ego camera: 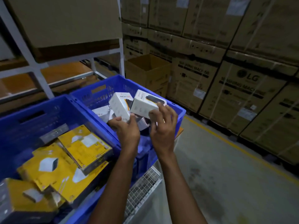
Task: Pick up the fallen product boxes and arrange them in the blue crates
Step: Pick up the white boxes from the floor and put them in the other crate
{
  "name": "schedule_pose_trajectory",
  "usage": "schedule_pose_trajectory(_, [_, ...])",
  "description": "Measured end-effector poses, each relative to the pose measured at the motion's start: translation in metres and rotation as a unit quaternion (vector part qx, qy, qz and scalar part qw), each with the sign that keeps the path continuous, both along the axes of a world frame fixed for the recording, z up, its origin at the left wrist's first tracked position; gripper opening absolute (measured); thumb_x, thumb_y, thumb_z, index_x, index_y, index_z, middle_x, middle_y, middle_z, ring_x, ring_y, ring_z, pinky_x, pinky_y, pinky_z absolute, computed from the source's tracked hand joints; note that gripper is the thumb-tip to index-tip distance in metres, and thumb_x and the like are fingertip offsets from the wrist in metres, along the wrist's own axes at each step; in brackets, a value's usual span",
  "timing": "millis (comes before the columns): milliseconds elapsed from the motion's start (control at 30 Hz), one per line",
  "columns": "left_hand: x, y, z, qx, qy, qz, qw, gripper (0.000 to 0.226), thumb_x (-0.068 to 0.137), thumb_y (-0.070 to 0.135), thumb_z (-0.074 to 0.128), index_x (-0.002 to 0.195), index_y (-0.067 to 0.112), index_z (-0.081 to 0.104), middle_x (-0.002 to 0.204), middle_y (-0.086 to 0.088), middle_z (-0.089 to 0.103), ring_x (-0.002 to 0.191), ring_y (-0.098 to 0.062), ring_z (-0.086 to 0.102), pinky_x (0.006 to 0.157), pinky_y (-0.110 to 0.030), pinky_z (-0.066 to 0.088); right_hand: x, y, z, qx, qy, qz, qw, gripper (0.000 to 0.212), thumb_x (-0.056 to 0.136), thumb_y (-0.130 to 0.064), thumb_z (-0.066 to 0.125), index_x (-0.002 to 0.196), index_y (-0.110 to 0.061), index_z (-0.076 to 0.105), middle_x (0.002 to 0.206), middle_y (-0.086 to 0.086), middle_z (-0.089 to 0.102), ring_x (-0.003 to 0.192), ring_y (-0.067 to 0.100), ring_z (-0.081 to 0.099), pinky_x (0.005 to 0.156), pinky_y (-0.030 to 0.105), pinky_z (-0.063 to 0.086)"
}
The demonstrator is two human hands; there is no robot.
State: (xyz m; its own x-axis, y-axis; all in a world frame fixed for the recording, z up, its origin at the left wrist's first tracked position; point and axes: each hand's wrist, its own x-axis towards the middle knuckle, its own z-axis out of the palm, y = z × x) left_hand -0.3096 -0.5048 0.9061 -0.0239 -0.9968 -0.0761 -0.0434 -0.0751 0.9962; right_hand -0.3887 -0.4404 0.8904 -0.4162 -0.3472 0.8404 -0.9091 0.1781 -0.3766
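Two blue crates stand side by side. The right crate holds white and grey product boxes; the left crate holds several yellow boxes lying at odd angles. Over the right crate, my left hand grips the lower end of a white box that stands upright. My right hand holds a second white box by its near end, thumb on its side face and fingers curled over its right edge. The two white boxes touch each other.
The crates rest on a white wire-mesh cart. A white metal rack with wooden shelves stands behind them. An open carton and stacked washing-machine cartons line the right side beyond a yellow floor line. Grey floor lies between.
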Motion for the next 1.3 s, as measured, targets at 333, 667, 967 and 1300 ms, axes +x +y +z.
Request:
schedule_pose_trajectory(333, [-0.021, -0.024, -0.014, 0.099, 0.026, -0.016, 0.995, 0.06, 0.09, 0.046, 0.054, 0.138, 0.013, 0.039, 0.136, -0.013, 0.052, 0.117, -0.031, 0.056, 0.096, -0.034, 0.045, -0.008, -0.041, -0.014, 0.187, -0.09, 0.108, 0.972, 0.029, 0.089, -0.011, 0.067, 0.118, -0.009, 0.067, 0.15, 0.011, 0.049, 0.139, 0.034, 0.04, 0.117, 0.036, 0.031])
schedule_pose_trajectory(667, [-0.043, 0.017, -0.024, 0.066, -0.059, -0.234, 0.968, 0.082, 0.088, 0.075, 0.034, 0.151, 0.024, 0.04, 0.163, -0.019, 0.019, 0.152, -0.03, 0.018, 0.123, -0.047, 0.017, -0.002, 0.008, -0.022, 0.094, -0.191, 0.038, 0.976, 0.03, 0.094, -0.021, 0.058, 0.119, -0.006, 0.069, 0.138, 0.01, 0.063, 0.134, 0.028, 0.052, 0.116, 0.044, 0.037])
schedule_pose_trajectory(967, [-0.051, 0.185, -0.05, -0.152, -0.127, -0.464, 0.863, 0.06, 0.103, 0.048, 0.041, 0.158, 0.03, 0.023, 0.164, 0.003, 0.024, 0.151, -0.014, 0.012, 0.123, -0.034, 0.005, -0.045, 0.218, -0.1, 0.063, -0.289, -0.237, 0.925, 0.032, 0.079, -0.001, 0.059, 0.102, -0.019, 0.074, 0.131, 0.007, 0.067, 0.124, 0.028, 0.058, 0.107, 0.042, 0.041])
schedule_pose_trajectory(1300, [-0.01, 0.445, -0.172, -0.155, -0.254, -0.711, 0.638, 0.077, 0.091, 0.075, 0.024, 0.157, 0.036, 0.021, 0.163, -0.002, 0.027, 0.153, -0.02, 0.017, 0.124, -0.045, 0.01, 0.017, 0.57, -0.162, 0.02, -0.417, -0.438, 0.796, 0.026, 0.081, -0.017, 0.066, 0.106, -0.019, 0.074, 0.139, 0.012, 0.06, 0.131, 0.031, 0.052, 0.103, 0.005, 0.014])
